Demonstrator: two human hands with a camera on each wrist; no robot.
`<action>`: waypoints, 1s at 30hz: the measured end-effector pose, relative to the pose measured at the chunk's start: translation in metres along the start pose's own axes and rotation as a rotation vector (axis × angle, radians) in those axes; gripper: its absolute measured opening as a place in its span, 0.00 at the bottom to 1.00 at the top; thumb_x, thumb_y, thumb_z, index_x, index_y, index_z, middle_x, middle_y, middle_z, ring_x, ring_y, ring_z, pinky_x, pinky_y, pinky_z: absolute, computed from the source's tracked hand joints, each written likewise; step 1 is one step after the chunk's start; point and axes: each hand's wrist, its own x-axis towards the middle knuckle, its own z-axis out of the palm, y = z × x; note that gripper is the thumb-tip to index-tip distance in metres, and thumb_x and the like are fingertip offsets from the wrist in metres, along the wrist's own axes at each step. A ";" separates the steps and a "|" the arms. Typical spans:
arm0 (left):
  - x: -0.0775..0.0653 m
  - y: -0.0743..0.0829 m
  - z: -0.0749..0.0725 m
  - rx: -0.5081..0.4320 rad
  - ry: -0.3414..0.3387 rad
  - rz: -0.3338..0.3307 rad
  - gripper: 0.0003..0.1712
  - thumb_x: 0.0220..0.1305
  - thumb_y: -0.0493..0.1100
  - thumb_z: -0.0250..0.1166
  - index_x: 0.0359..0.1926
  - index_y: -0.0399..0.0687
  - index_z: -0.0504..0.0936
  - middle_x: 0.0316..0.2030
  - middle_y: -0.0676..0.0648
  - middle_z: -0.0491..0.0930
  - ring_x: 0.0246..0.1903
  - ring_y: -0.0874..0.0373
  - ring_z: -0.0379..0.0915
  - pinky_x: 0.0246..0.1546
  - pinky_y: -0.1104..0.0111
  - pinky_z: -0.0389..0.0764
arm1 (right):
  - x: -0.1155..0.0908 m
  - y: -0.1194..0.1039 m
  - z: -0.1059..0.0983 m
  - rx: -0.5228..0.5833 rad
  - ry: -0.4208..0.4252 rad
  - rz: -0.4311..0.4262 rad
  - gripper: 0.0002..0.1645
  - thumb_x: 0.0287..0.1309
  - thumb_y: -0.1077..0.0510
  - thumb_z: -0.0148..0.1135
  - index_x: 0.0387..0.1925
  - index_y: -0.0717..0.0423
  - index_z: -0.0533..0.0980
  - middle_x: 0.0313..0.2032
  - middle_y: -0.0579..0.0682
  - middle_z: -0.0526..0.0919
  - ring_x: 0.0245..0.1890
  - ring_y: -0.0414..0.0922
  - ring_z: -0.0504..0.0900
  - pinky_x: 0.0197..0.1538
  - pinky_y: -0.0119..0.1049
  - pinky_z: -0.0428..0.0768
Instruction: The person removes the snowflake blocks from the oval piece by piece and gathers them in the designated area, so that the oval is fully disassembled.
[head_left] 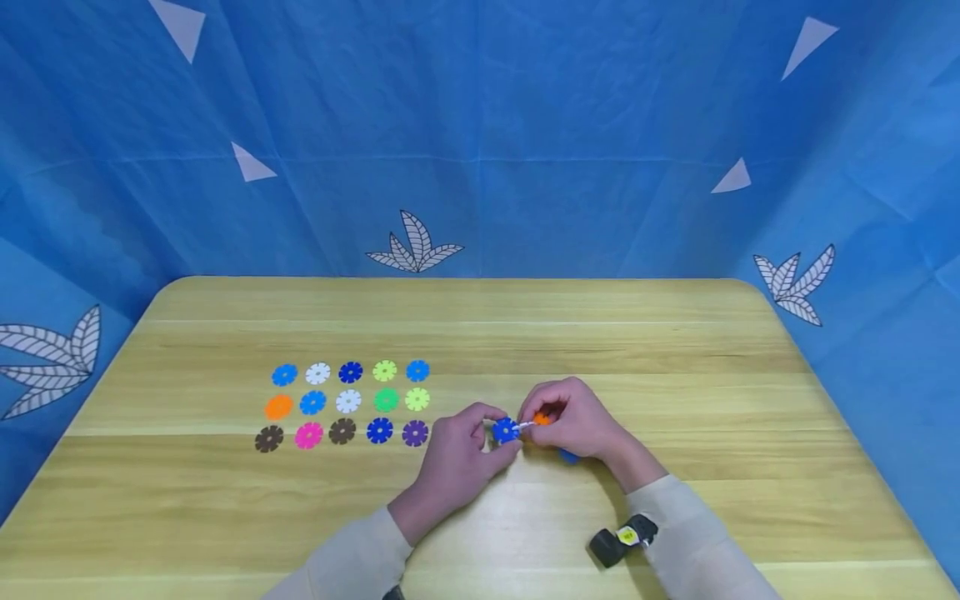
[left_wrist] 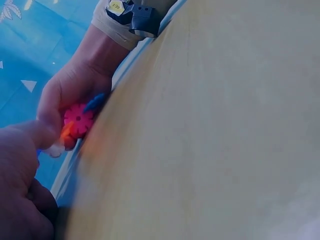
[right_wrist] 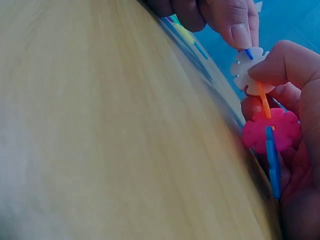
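Note:
Left of centre in the head view, my left hand (head_left: 459, 454) pinches a dark blue notched plastic disc (head_left: 506, 430) between thumb and forefinger. My right hand (head_left: 576, 419) holds a short chain of interlocked discs beside it. In the right wrist view its thumb lies on the white disc (right_wrist: 244, 77), whose slot meets the edge of the blue one. Below the white disc follow an orange disc (right_wrist: 265, 106), a pink disc (right_wrist: 286, 131) and a lighter blue disc (right_wrist: 273, 167), each set crosswise in the last. The right palm and fingers partly cover these.
Three rows of loose notched discs lie to the left on the wooden table (head_left: 600, 333), among them an orange disc (head_left: 278, 407), a green disc (head_left: 386, 400) and a purple disc (head_left: 415, 433). A blue curtain (head_left: 570, 150) hangs behind. Small black cameras sit on both wrists.

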 end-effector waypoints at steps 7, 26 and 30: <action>-0.003 0.000 -0.002 -0.009 0.012 -0.012 0.16 0.52 0.38 0.78 0.42 0.43 0.85 0.13 0.60 0.64 0.13 0.70 0.54 0.14 0.74 0.60 | 0.001 0.001 0.000 0.031 -0.032 -0.033 0.07 0.48 0.73 0.72 0.26 0.60 0.85 0.30 0.56 0.86 0.31 0.45 0.82 0.32 0.32 0.79; -0.004 -0.001 -0.001 -0.076 0.046 0.016 0.14 0.47 0.35 0.77 0.37 0.41 0.86 0.13 0.61 0.64 0.13 0.72 0.55 0.13 0.75 0.57 | 0.000 0.005 0.000 0.075 -0.065 -0.034 0.08 0.52 0.74 0.70 0.24 0.61 0.85 0.31 0.55 0.85 0.34 0.50 0.84 0.36 0.39 0.80; -0.005 -0.003 0.000 -0.094 0.051 0.021 0.14 0.46 0.35 0.77 0.37 0.41 0.86 0.12 0.61 0.63 0.13 0.72 0.54 0.12 0.75 0.57 | -0.001 0.005 -0.001 0.072 -0.069 -0.027 0.09 0.53 0.73 0.71 0.24 0.59 0.85 0.31 0.53 0.86 0.34 0.50 0.84 0.37 0.39 0.80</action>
